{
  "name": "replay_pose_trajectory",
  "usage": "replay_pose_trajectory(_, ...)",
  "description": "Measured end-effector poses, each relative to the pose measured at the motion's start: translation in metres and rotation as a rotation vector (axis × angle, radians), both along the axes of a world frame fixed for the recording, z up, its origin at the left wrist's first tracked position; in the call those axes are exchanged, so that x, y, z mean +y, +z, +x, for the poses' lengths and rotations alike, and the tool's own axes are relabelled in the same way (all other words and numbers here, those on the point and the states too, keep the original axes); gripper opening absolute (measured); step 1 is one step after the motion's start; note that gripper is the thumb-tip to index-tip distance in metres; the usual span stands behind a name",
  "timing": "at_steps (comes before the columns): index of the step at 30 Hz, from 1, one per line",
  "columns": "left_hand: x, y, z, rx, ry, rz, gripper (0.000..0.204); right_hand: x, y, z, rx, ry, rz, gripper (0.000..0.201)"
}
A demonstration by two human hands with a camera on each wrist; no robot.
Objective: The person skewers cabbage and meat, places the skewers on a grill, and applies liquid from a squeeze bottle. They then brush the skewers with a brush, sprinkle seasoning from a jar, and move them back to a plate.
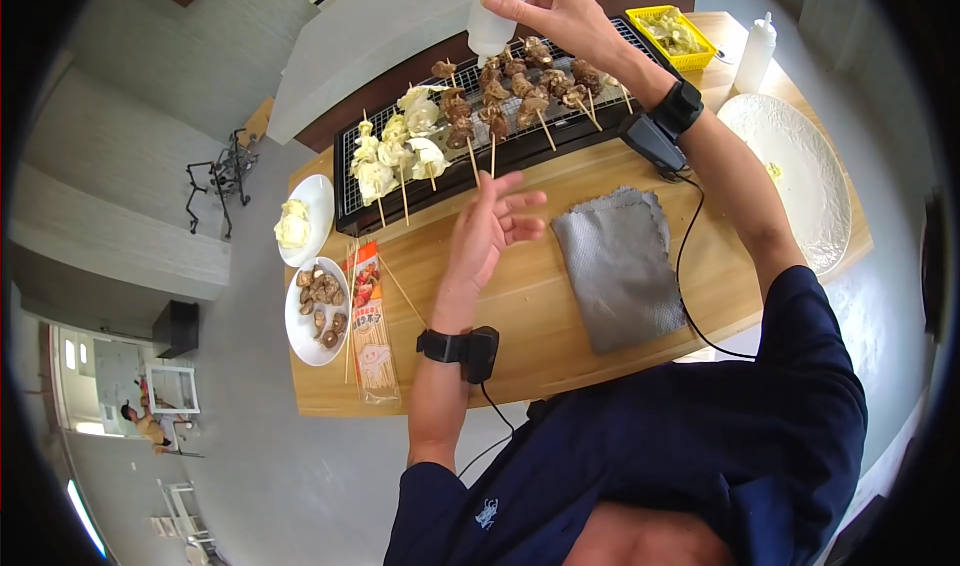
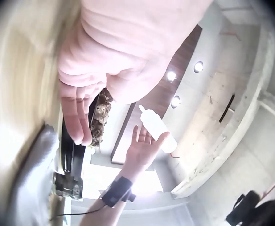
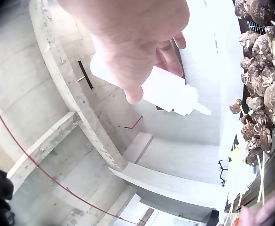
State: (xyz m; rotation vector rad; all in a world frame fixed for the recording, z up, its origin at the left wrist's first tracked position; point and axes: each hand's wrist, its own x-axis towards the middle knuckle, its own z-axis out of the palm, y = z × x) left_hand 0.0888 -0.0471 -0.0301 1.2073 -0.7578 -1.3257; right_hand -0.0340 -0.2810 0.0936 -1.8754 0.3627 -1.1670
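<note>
My right hand (image 1: 572, 18) grips a translucent squeeze bottle (image 1: 492, 26), its nozzle tilted down over the mushroom skewers (image 1: 525, 84). In the right wrist view the bottle (image 3: 168, 89) shows its pale cap and tip, with fingers and thumb around its body. The brown mushroom skewers lie in a row on the wire rack of a black grill (image 1: 580, 146), beside cabbage skewers (image 1: 385, 156) on the left. My left hand (image 1: 482, 241) is at the lower ends of two mushroom skewers, fingers loosely spread. From the left wrist, its fingers (image 2: 71, 113) overlap the grill edge.
A plate of cabbage (image 1: 293, 226), a plate of mushrooms (image 1: 320, 301) and a skewer packet (image 1: 372, 351) are left. A grey cloth (image 1: 620, 271) lies in front. Right stand a yellow basket (image 1: 685, 61), second bottle (image 1: 757, 54) and white platter (image 1: 800, 191). Wrist cables trail nearby.
</note>
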Motion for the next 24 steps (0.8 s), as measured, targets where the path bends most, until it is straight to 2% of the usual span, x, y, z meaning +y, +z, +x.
replay_pose_trajectory(1,-0.003,0.002,-0.001,0.131,0.069,-0.069,0.069,0.000,0.002,-0.002,0.029,-0.010,0.003,0.059)
replay_pose_trajectory(2,-0.007,0.001,-0.002,0.129,0.067,-0.071,0.069,0.000,0.003,-0.002,0.059,-0.017,0.007,0.058)
replay_pose_trajectory(4,-0.016,-0.007,-0.004,0.378,0.092,-0.156,0.062,0.002,0.006,-0.003,0.061,-0.020,0.015,0.059)
replay_pose_trajectory(5,-0.021,-0.012,-0.003,0.379,0.090,-0.156,0.062,0.003,0.006,-0.004,0.067,-0.024,0.029,0.059)
replay_pose_trajectory(7,-0.029,-0.021,-0.001,0.614,0.115,-0.201,0.049,0.007,0.011,-0.009,0.083,-0.017,0.048,0.058)
replay_pose_trajectory(9,-0.037,-0.025,0.002,0.640,0.135,-0.219,0.045,0.003,0.006,-0.005,0.098,-0.008,0.068,0.057)
replay_pose_trajectory(11,-0.043,-0.021,0.007,0.660,0.152,-0.241,0.040,-0.014,-0.013,0.013,-0.032,-0.044,-0.136,0.077)
replay_pose_trajectory(13,-0.046,-0.017,0.012,0.795,0.208,-0.221,0.034,-0.016,-0.021,0.016,-0.015,-0.053,-0.130,0.077)
replay_pose_trajectory(17,-0.050,-0.012,0.018,0.827,0.246,-0.205,0.034,-0.005,-0.020,0.012,0.019,-0.080,-0.095,0.077)
replay_pose_trajectory(20,-0.048,0.001,0.017,0.839,0.203,-0.223,0.034,0.000,-0.017,0.006,0.011,-0.108,-0.080,0.075)
replay_pose_trajectory(22,-0.041,0.014,0.015,0.446,0.253,-0.239,0.035,0.005,-0.015,0.005,-0.011,-0.099,-0.075,0.073)
replay_pose_trajectory(23,-0.038,0.018,0.014,0.348,0.274,-0.208,0.034,0.007,-0.013,0.003,-0.026,-0.074,-0.052,0.072)
replay_pose_trajectory(24,-0.036,0.021,0.013,0.347,0.279,-0.206,0.034,0.010,-0.011,0.000,-0.042,-0.050,-0.029,0.072)
